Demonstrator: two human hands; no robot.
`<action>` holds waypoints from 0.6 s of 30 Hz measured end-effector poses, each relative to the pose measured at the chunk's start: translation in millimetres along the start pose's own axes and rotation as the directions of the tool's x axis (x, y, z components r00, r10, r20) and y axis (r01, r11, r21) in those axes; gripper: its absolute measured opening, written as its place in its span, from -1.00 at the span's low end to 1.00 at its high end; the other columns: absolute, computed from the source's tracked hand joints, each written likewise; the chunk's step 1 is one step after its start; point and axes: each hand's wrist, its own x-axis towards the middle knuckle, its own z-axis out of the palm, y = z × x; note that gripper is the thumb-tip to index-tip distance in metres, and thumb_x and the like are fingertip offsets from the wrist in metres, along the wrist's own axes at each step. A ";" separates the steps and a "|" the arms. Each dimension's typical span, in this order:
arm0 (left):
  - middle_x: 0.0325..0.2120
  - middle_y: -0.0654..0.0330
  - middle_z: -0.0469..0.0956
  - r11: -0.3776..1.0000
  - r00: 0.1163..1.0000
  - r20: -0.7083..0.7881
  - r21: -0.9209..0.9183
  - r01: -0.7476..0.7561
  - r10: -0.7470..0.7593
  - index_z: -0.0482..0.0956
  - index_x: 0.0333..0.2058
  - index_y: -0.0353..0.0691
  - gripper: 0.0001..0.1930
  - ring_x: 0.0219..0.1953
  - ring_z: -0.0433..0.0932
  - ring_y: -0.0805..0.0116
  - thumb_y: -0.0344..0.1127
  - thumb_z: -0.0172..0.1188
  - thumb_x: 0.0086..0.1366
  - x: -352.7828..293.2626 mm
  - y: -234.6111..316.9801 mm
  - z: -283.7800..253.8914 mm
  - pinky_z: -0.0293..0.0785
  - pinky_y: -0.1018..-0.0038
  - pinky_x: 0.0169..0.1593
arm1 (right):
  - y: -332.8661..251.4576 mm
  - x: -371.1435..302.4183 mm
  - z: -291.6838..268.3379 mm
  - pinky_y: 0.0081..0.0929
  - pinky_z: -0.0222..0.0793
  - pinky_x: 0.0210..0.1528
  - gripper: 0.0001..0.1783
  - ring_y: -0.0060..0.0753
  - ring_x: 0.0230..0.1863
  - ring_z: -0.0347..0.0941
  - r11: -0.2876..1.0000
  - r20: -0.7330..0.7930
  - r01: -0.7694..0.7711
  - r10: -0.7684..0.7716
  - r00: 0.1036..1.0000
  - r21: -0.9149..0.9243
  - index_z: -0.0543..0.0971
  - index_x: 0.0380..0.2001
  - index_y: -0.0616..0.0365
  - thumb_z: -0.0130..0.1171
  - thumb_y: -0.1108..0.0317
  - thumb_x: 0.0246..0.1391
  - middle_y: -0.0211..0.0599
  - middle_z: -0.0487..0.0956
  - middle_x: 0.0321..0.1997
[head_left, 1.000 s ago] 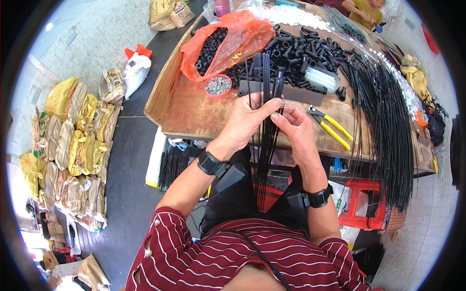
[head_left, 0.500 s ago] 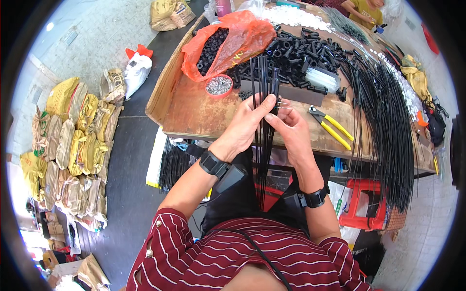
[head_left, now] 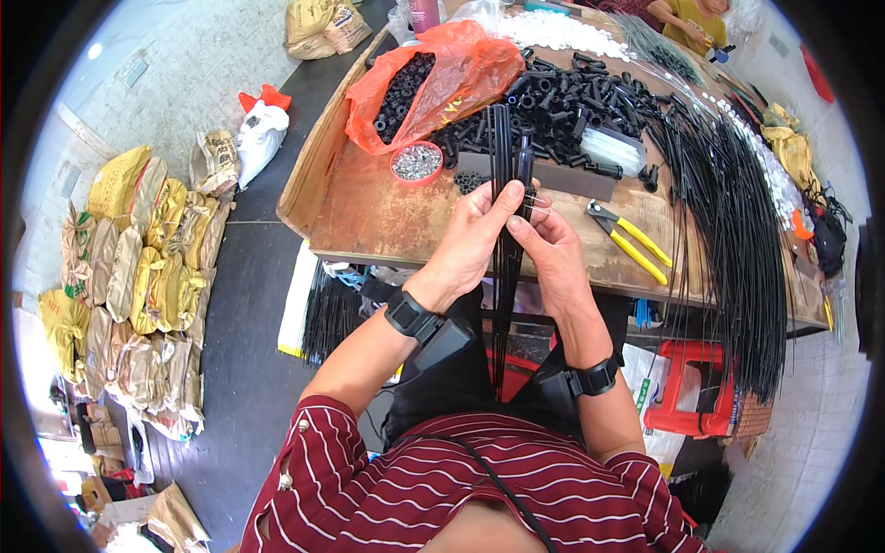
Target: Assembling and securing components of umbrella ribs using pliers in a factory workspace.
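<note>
In front of my lap, my left hand (head_left: 464,241) is closed around an upright bundle of thin black rods (head_left: 505,286), thumb pressed across it. The rods reach down between my legs, and their tops stand above my fingers. A thicker black tube end (head_left: 525,158) stands just right of the bundle top. My right hand (head_left: 559,258) is closed beside the bundle, thumb against fingers, with thin pale wire-like pieces (head_left: 538,203) showing at its fingertips. How far the right fingers also grip the rods is hidden. Yellow-handled pliers (head_left: 638,244) lie right of my right hand.
On the wooden table (head_left: 387,217) are a red plastic bag (head_left: 489,69) of black parts, a round red dish (head_left: 417,163) of small metal bits, a heap of black fittings (head_left: 576,101), and long black rods (head_left: 728,240) hanging over the right edge. A red stool (head_left: 678,419) stands below.
A rod that stood apart on the left of the bundle is now drawn in with the others. The bundle top has shifted slightly right and both hands have moved only a little.
</note>
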 end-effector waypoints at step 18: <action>-0.15 0.09 0.55 0.999 0.991 0.128 0.045 0.026 -0.031 0.41 -0.02 -0.28 -0.63 -0.09 0.54 0.39 -0.10 -0.05 0.40 -1.5 3.9 -11.7 0.45 0.43 0.04 | -3.4 -5.0 2.0 -0.61 0.23 0.04 -0.71 -0.73 -0.13 0.40 0.999 0.002 0.010 -0.010 1.000 0.042 0.55 -0.11 0.15 0.24 0.45 0.06 -0.53 0.58 -0.16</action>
